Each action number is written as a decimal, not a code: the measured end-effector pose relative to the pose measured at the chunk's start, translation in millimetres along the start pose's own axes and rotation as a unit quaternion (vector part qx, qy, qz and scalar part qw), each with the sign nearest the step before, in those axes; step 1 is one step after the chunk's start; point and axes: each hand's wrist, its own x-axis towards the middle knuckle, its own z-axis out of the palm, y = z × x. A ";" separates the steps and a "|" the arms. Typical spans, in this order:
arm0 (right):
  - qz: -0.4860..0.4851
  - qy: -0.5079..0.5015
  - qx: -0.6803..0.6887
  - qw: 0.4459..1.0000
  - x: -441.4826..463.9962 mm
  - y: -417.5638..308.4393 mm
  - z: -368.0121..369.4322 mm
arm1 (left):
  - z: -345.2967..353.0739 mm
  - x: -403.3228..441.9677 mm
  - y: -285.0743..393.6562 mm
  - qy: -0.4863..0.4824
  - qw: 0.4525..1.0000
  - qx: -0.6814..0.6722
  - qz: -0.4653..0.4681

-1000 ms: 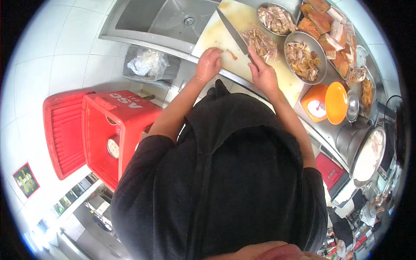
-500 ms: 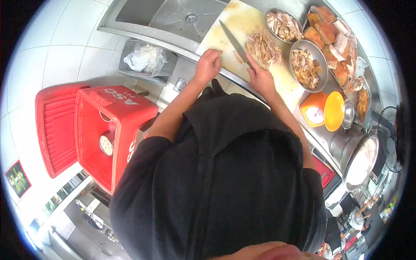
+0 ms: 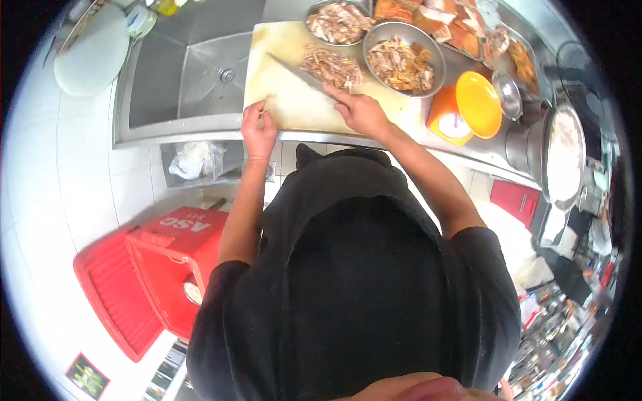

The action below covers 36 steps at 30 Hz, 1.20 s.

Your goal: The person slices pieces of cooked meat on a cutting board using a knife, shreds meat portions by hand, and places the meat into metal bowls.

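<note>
My right hand (image 3: pixel 364 115) is wrapped round the handle of a kitchen knife (image 3: pixel 294 70), whose blade points up and left over the white cutting board (image 3: pixel 301 110). Just beyond the blade, touching or nearly touching it, lies a heap of sliced meat (image 3: pixel 332 67). At the board's near left corner, my left hand (image 3: pixel 259 130) has its fingers curled together. Something small and brownish shows at its fingertips, too small to name. Behind the heap stands a metal bowl of pale meat strips (image 3: pixel 339 22). A larger metal bowl (image 3: pixel 438 63) to its right contains browned meat pieces.
A steel sink (image 3: pixel 177 87) adjoins the board on the left. To the right are an orange scale (image 3: pixel 445 117) with a yellow pan (image 3: pixel 479 105), roasted meat slabs (image 3: pixel 461 37) and a large pot (image 3: pixel 565 157). A red cooler box (image 3: pixel 177 237) stands open at lower left.
The view has swung, so the counter sits further left and more of the sink shows. My left hand is now over the board's corner with curled fingers. The knife stays in my right hand.
</note>
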 end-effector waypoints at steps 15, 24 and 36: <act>-0.057 -0.051 -0.079 0.994 -16.8 16.1 19.1 | 161.8 94.6 165.6 -0.233 0.935 -0.040 0.265; -0.048 -0.051 -0.009 0.998 -7.1 32.7 21.3 | 268.7 112.4 208.3 -0.333 0.867 0.047 0.368; -0.007 -0.101 0.055 0.993 4.6 30.0 -0.3 | 328.7 131.7 193.9 -0.359 0.859 0.039 0.363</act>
